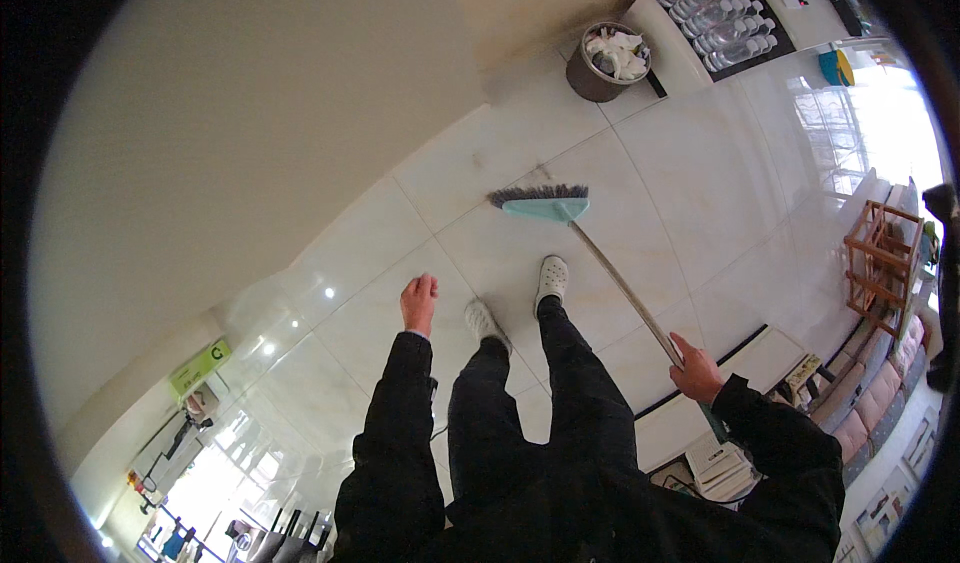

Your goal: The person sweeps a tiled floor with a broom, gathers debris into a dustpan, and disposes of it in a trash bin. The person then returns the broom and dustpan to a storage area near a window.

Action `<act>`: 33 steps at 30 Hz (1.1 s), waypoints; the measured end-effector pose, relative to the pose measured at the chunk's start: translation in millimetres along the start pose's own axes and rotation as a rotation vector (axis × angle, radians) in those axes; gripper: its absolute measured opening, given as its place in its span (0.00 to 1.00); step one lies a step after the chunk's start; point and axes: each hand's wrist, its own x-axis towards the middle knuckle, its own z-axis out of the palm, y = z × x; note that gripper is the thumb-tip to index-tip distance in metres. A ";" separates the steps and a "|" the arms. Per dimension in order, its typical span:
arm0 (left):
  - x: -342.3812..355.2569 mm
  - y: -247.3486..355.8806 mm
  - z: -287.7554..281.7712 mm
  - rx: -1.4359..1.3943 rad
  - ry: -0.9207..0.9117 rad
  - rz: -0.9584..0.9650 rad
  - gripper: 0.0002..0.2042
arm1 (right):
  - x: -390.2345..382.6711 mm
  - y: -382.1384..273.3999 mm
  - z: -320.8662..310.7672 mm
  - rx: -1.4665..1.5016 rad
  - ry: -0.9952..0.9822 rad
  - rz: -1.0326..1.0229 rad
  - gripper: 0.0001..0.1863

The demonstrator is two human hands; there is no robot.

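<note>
My right hand (697,371) is wrapped round the handle of a broom (545,203), its index finger lying along the pole. The broom has a pale teal head with dark bristles, which rest on the tiled floor ahead of my feet and point away from me. Greyish dust (541,174) lies just beyond the bristles. My left hand (419,304) hangs above the floor with its fingers curled in, touching nothing, and nothing shows in it. White clogs (552,278) are on my feet, to the near side of the broom head.
A wall (300,93) fills the left side. A full waste bin (607,63) stands at the far end beside a cabinet with several water bottles (725,23). At right are a wooden stool (882,263) and a pink cushioned sofa (870,393). A low white table (700,403) is near my right arm.
</note>
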 end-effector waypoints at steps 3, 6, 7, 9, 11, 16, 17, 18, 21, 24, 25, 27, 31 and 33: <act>36.4 22.6 44.6 0.075 -0.009 0.059 0.16 | 9.0 21.5 -10.8 -0.114 0.063 -0.019 0.29; 74.3 32.1 81.5 0.016 -0.038 0.035 0.15 | 16.9 40.2 -21.3 -0.116 0.117 -0.017 0.26; 87.1 33.5 89.6 0.076 -0.050 0.048 0.15 | 18.4 45.2 -23.8 -0.101 0.148 -0.043 0.24; 119.6 35.3 108.2 0.153 -0.074 0.092 0.16 | 20.2 55.4 -28.9 -0.101 0.138 0.019 0.24; 134.1 22.4 122.4 0.189 -0.094 0.081 0.16 | 22.7 66.5 -31.8 -0.091 0.100 0.082 0.25; 195.3 3.2 168.2 0.253 -0.116 0.001 0.16 | 38.9 112.5 -29.8 -0.121 0.126 0.109 0.24; 205.4 -2.4 176.6 0.277 -0.139 0.008 0.16 | 43.2 126.7 -29.3 -0.133 0.126 0.106 0.24; 216.6 -7.9 185.2 0.313 -0.157 -0.008 0.17 | 49.3 142.2 -27.4 -0.146 0.132 0.096 0.24; 259.0 -28.4 220.0 0.450 -0.209 0.030 0.16 | 70.3 198.2 -21.6 -0.156 0.141 0.103 0.20; 300.6 -58.2 269.9 0.510 -0.238 0.279 0.17 | 101.2 260.3 -15.9 -0.233 0.084 0.191 0.17; 317.0 -67.1 290.1 0.528 -0.259 0.361 0.17 | 112.3 279.7 -13.5 -0.213 0.109 0.139 0.16; 345.9 -84.7 324.0 0.559 -0.314 0.611 0.20 | 132.3 313.6 -9.9 -0.250 0.107 0.142 0.14; 396.2 -106.1 354.2 0.932 -0.542 0.662 0.12 | 173.3 365.0 -3.3 -0.191 0.145 0.142 0.14; 416.0 -112.7 355.4 1.014 -0.558 0.654 0.09 | 190.4 380.8 -2.6 -0.251 0.205 0.124 0.15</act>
